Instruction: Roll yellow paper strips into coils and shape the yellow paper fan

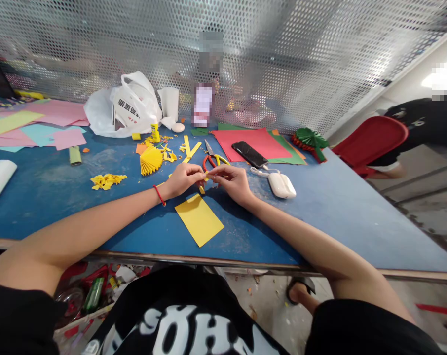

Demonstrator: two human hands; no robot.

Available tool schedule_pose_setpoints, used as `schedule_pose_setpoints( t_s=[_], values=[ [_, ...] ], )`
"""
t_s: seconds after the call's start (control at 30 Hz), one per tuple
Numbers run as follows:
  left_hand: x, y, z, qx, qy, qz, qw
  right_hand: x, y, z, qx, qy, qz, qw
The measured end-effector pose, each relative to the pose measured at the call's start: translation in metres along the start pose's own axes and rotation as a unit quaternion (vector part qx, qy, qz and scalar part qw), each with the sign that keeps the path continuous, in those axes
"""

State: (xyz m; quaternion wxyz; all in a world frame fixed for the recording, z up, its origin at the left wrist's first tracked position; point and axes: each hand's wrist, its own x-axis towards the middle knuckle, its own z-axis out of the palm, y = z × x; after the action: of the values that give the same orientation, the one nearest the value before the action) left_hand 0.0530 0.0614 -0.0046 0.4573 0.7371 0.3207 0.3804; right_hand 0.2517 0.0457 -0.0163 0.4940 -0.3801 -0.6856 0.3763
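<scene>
My left hand (pixel 185 179) and my right hand (pixel 232 182) meet over the middle of the blue table, both pinching a small strip of yellow paper (pixel 202 189). The fingers partly hide the strip. Below them lies a yellow paper sheet (pixel 199 220). Just behind the hands rest scissors (pixel 213 157) with red and yellow handles. Cut yellow strips (pixel 189 149) lie to their left, beside a pleated yellow paper fan (pixel 151 160). A small heap of folded yellow pieces (pixel 108 181) sits farther left.
A white earphone case (pixel 281 185) and a black phone (pixel 249 154) on red paper (pixel 258 140) lie to the right. Behind stand a plastic bag (pixel 123 108), a glue stick (pixel 155 133) and a propped phone (pixel 203 104). A green paper piece (pixel 309 138) is near a red chair (pixel 373 143).
</scene>
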Motion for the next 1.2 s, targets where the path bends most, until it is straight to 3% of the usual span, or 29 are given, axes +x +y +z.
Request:
schedule_pose_setpoints(
  t_s=[0.6,1.0,1.2],
  values=[
    [0.0018,0.0034,-0.0026,-0.040,0.052,-0.005,0.998,-0.0023,-0.0018,-0.0020,-0.027,-0.017,-0.058,0.998],
    [0.0006,0.0047,-0.0009,-0.026,0.022,-0.009,0.999,0.0011,0.0007,0.0006,-0.024,0.031,-0.025,0.999],
    [-0.0003,0.0073,-0.0012,-0.034,-0.003,-0.016,0.999,0.0008,0.0016,-0.0004,-0.006,0.014,-0.035,0.999]
  ],
)
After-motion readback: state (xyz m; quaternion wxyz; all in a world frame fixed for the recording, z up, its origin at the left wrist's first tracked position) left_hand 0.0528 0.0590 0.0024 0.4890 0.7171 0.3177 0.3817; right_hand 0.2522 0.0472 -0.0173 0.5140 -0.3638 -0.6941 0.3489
